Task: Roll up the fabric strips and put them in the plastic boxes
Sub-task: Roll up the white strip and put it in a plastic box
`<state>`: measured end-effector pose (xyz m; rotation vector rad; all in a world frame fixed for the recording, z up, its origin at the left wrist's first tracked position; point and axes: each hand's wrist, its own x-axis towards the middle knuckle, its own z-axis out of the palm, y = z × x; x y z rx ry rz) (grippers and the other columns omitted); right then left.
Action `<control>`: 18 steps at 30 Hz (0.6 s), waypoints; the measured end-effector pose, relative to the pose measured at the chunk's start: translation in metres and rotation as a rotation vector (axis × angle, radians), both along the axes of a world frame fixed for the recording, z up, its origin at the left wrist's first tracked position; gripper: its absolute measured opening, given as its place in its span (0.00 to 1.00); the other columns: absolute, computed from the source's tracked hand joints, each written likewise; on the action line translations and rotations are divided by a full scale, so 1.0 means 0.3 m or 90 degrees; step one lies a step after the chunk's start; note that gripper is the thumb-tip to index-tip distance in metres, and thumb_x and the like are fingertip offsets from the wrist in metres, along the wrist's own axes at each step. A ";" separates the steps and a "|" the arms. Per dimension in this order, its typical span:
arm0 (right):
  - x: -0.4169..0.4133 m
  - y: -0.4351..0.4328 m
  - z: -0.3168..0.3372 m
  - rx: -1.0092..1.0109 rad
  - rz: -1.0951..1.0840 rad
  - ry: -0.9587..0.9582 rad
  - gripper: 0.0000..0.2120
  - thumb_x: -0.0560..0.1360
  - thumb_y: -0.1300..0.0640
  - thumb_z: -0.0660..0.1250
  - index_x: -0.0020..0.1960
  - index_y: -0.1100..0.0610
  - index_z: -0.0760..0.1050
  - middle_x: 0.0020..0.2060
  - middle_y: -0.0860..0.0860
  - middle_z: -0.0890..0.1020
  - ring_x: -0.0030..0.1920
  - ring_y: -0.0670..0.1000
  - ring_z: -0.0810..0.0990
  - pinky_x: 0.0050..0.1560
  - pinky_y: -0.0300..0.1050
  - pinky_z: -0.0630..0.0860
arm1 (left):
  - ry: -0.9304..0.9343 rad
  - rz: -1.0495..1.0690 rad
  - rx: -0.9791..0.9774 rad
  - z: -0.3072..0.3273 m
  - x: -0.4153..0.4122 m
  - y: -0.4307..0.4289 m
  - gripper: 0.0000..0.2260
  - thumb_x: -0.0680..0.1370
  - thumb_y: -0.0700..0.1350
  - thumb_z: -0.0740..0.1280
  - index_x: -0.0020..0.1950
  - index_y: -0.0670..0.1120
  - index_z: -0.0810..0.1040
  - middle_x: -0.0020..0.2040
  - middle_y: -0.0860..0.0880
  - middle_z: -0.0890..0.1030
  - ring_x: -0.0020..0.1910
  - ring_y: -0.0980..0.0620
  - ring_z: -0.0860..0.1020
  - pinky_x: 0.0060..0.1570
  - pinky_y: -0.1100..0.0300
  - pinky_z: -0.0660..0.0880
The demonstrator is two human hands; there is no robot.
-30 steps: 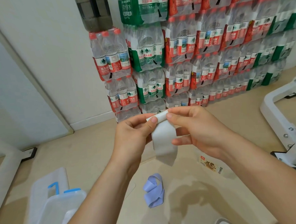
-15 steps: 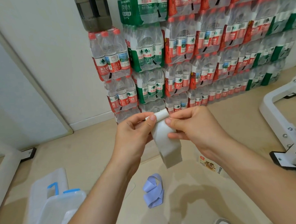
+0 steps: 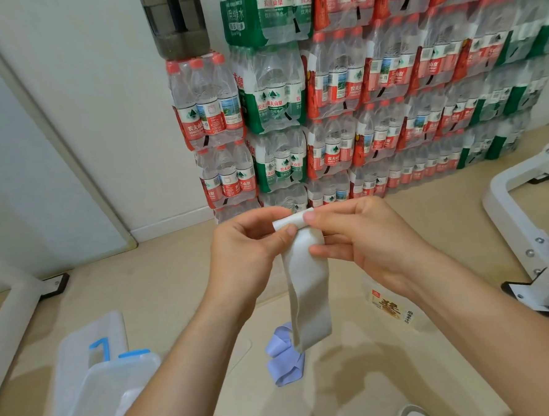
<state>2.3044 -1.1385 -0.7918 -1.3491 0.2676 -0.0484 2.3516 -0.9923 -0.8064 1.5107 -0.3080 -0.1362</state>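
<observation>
A white fabric strip [image 3: 308, 289] hangs in the air in front of me, its top end wound into a small roll. My left hand [image 3: 247, 251] pinches the left end of that roll between thumb and fingers. My right hand [image 3: 362, 241] pinches the right end, and its lower fingers touch the hanging tail. A lilac fabric strip [image 3: 284, 360] lies crumpled on the floor below. A clear plastic box [image 3: 95, 399] with blue clips stands at the lower left, partly hidden by my left forearm.
Shrink-wrapped packs of water bottles [image 3: 341, 107] are stacked against the wall ahead. A white metal frame [image 3: 535, 233] stands at the right, another frame leg [image 3: 13, 317] at the left. A box lid [image 3: 91, 341] and a labelled packet [image 3: 390, 308] lie on the beige floor.
The roll at the top stays between both hands. The hanging tail shows longer now and reaches down to the lilac strip. Both hands sit about where they were.
</observation>
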 end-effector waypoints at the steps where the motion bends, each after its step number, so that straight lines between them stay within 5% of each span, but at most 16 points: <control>1: -0.002 0.001 0.002 -0.002 -0.003 -0.005 0.09 0.73 0.61 0.70 0.51 0.64 0.82 0.45 0.59 0.86 0.43 0.52 0.85 0.42 0.40 0.83 | -0.005 -0.001 0.003 0.001 -0.002 -0.002 0.08 0.71 0.31 0.72 0.47 0.41 0.83 0.40 0.45 0.85 0.38 0.52 0.83 0.42 0.59 0.80; 4: 0.002 0.000 -0.003 -0.008 -0.049 -0.021 0.09 0.73 0.63 0.70 0.51 0.65 0.82 0.46 0.60 0.85 0.42 0.51 0.84 0.38 0.39 0.82 | 0.002 -0.012 0.012 0.005 -0.011 -0.009 0.09 0.71 0.31 0.72 0.47 0.43 0.83 0.41 0.45 0.85 0.40 0.52 0.83 0.42 0.60 0.80; 8: 0.004 -0.006 0.001 -0.007 -0.071 -0.032 0.12 0.72 0.67 0.71 0.55 0.67 0.79 0.46 0.60 0.84 0.41 0.49 0.84 0.37 0.37 0.80 | 0.046 -0.029 0.011 0.002 -0.011 -0.011 0.10 0.72 0.39 0.73 0.53 0.47 0.82 0.42 0.43 0.81 0.41 0.50 0.82 0.50 0.50 0.79; 14: 0.004 -0.009 0.001 -0.018 -0.079 -0.026 0.12 0.71 0.67 0.71 0.54 0.67 0.78 0.45 0.60 0.84 0.39 0.50 0.84 0.35 0.38 0.81 | 0.031 0.009 0.008 0.010 -0.012 -0.012 0.20 0.70 0.35 0.74 0.59 0.48 0.76 0.43 0.44 0.86 0.40 0.49 0.85 0.43 0.59 0.80; 18: 0.009 -0.015 0.009 0.041 -0.124 -0.037 0.12 0.71 0.64 0.72 0.54 0.65 0.79 0.42 0.57 0.84 0.37 0.50 0.83 0.30 0.36 0.77 | -0.015 0.064 0.003 0.007 -0.018 -0.024 0.17 0.69 0.38 0.76 0.48 0.49 0.71 0.43 0.42 0.83 0.39 0.47 0.81 0.43 0.56 0.79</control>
